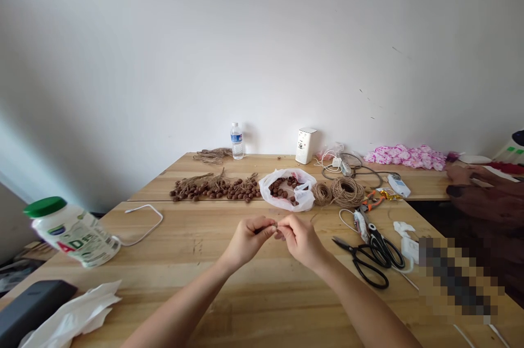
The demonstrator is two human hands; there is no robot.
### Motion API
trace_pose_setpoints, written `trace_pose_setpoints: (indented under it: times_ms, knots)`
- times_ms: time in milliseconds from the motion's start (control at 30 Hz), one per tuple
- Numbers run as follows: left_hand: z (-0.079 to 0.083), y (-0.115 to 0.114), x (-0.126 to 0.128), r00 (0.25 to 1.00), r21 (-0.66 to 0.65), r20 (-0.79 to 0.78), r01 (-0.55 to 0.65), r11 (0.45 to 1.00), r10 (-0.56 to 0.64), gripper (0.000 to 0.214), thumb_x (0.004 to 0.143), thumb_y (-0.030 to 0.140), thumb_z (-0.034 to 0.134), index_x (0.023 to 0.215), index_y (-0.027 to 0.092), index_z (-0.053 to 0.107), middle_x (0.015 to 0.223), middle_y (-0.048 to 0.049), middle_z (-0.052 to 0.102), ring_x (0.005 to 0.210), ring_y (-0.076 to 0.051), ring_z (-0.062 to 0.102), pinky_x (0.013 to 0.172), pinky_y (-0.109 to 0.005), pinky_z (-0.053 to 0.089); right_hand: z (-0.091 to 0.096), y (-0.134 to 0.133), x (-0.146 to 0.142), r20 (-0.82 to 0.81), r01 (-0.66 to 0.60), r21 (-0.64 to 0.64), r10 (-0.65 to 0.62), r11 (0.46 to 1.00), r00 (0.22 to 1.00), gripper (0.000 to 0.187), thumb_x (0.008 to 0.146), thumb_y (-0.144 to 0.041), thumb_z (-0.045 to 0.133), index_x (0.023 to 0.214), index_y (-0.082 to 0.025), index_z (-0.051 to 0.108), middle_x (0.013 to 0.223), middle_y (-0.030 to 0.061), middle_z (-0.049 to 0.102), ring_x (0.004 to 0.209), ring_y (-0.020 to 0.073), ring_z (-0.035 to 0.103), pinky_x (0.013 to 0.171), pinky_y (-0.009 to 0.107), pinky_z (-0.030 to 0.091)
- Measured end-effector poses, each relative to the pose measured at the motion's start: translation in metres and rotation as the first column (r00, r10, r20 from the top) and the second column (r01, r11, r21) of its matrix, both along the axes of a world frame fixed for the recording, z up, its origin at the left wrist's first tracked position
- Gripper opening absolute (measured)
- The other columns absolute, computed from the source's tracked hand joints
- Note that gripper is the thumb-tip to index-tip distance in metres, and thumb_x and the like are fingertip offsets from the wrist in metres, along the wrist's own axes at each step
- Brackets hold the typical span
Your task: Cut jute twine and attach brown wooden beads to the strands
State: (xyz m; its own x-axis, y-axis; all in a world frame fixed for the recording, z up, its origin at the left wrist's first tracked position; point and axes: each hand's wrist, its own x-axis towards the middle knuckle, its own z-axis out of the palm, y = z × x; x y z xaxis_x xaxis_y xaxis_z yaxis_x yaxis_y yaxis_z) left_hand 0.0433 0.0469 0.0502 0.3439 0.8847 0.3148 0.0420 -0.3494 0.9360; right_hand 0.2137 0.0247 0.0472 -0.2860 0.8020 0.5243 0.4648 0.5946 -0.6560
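1. Light wood tabletop [254, 304], plain wall [245, 37] behind it at 12. Clock centered on the two hands.
2. Dark box [36, 307] at 8, on the near edge. Crumpled white plastic [77, 318] just beside it.
3. White jar [84, 239] with green lid at 9, well apart from the hands. White cable [158, 222] near it, same bearing.
4. Brown-ball bundles [213, 190] with twine tails, in a row at 10. Loose twine strands [212, 155] at 11, farther back.
5. Water bottle [237, 146] upright at 11, near the wall.
6. Left hand [248, 239]: fingers pinched closed on a small brownish piece [275, 225]. Piece sits dead center of the clock; too small to ID.
7. White plastic bag [305, 202] at 12, just beyond the hands, brown balls inside.
8. Right hand [302, 240]: also pinched closed on the piece, fingertips meeting the left's.
9. White container [305, 147] at 1, near the wall.
10. Twine rolls [347, 191] at 2, side by side.
11. Black-handled scissors [353, 250], two pairs, at 4.
12. Pink-and-white bundle [405, 158] at 2, far back.
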Motion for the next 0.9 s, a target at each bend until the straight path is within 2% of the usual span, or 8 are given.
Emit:
trace_pose_setpoints:
  times_ms: [100, 233, 333, 500, 600, 733, 833, 900]
  knots:
    - [0.002, -0.003, -0.004, 0.994, 0.152, -0.107, 0.009, 0.988, 0.007, 0.022, 0.08, 0.036, 0.061, 0.071, 0.021, 0.075, 0.063, -0.0054, 0.06, 0.059, -0.017, 0.052, 0.058, -0.026, 0.039, 0.006, -0.004, -0.003, -0.227, -0.091, -0.299, 0.022, 0.95, 0.974, 0.02, 0.09, -0.039, 0.047, 0.085, -0.02, 0.049, 0.072, 0.0019, 0.063, 0.059, 0.0167, 0.069, 0.05, 0.024, 0.053]
    - [0.003, -0.003, -0.006, 0.984, 0.291, -0.178, 0.024, 0.957, 0.03, 0.023, 0.083, 0.034, 0.058, 0.074, 0.021, 0.075, 0.061, -0.0051, 0.056, 0.057, -0.016, 0.051, 0.056, -0.026, 0.037, 0.015, -0.004, -0.003, -0.392, -0.214, -0.536, -0.016, 0.817, 0.92, 0.033, 0.081, -0.049, 0.057, 0.085, -0.018, 0.046, 0.065, -0.0022, 0.059, 0.053, 0.0194, 0.068, 0.043, 0.026, 0.053]
    - [0.004, -0.003, -0.006, 0.973, 0.299, -0.231, 0.089, 0.95, -0.018, 0.022, 0.083, 0.034, 0.058, 0.078, 0.02, 0.075, 0.061, -0.0048, 0.055, 0.057, -0.016, 0.05, 0.056, -0.025, 0.036, 0.02, -0.003, 0.0, -0.421, -0.266, -0.616, -0.025, 0.741, 0.907, 0.038, 0.077, -0.051, 0.061, 0.084, -0.017, 0.046, 0.06, -0.0033, 0.06, 0.051, 0.0197, 0.068, 0.042, 0.026, 0.052]
    - [0.005, -0.005, -0.006, 0.961, 0.286, -0.274, 0.125, 0.95, -0.044, 0.022, 0.084, 0.034, 0.058, 0.085, 0.019, 0.074, 0.059, -0.0031, 0.054, 0.053, -0.014, 0.045, 0.053, -0.024, 0.033, 0.025, -0.002, 0.006, -0.414, -0.287, -0.655, -0.014, 0.699, 0.91, 0.038, 0.076, -0.049, 0.064, 0.083, -0.016, 0.046, 0.061, -0.0009, 0.063, 0.051, 0.0192, 0.068, 0.041, 0.024, 0.052]
    - [0.002, -0.006, -0.005, 0.944, 0.365, -0.33, 0.122, 0.923, 0.006, 0.023, 0.086, 0.03, 0.054, 0.081, 0.019, 0.074, 0.059, -0.0024, 0.052, 0.052, -0.012, 0.044, 0.051, -0.023, 0.032, 0.026, 0.0, 0.01, -0.391, -0.295, -0.685, 0.006, 0.666, 0.92, 0.038, 0.076, -0.049, 0.065, 0.082, -0.016, 0.046, 0.062, -0.0002, 0.064, 0.05, 0.0185, 0.068, 0.04, 0.023, 0.051]
    - [-0.006, -0.006, -0.004, 0.884, 0.603, -0.431, 0.134, 0.787, 0.179, 0.025, 0.089, 0.024, 0.05, 0.079, 0.019, 0.072, 0.058, -0.0017, 0.052, 0.05, -0.011, 0.045, 0.051, -0.023, 0.031, 0.027, 0.001, 0.013, -0.374, -0.314, -0.711, 0.039, 0.629, 0.927, 0.038, 0.077, -0.049, 0.064, 0.082, -0.016, 0.046, 0.06, -0.0005, 0.064, 0.049, 0.0179, 0.067, 0.04, 0.024, 0.052]
    - [-0.011, -0.005, -0.004, 0.872, 0.761, -0.369, 0.085, 0.643, 0.322, 0.022, 0.089, 0.022, 0.049, 0.084, 0.017, 0.07, 0.057, -0.0003, 0.052, 0.047, -0.01, 0.043, 0.048, -0.022, 0.029, 0.028, 0.002, 0.014, -0.387, -0.331, -0.71, 0.047, 0.622, 0.921, 0.038, 0.077, -0.049, 0.064, 0.082, -0.016, 0.046, 0.062, 0.0002, 0.064, 0.051, 0.0185, 0.068, 0.041, 0.024, 0.052]
    - [-0.012, -0.005, -0.004, 0.88, 0.827, -0.306, 0.057, 0.56, 0.363, 0.019, 0.089, 0.02, 0.05, 0.088, 0.015, 0.069, 0.056, 0.0007, 0.051, 0.045, -0.009, 0.042, 0.046, -0.022, 0.027, 0.029, 0.002, 0.014, -0.402, -0.343, -0.703, 0.05, 0.622, 0.914, 0.038, 0.076, -0.049, 0.065, 0.081, -0.016, 0.046, 0.063, 0.0006, 0.065, 0.052, 0.0188, 0.068, 0.041, 0.024, 0.052]
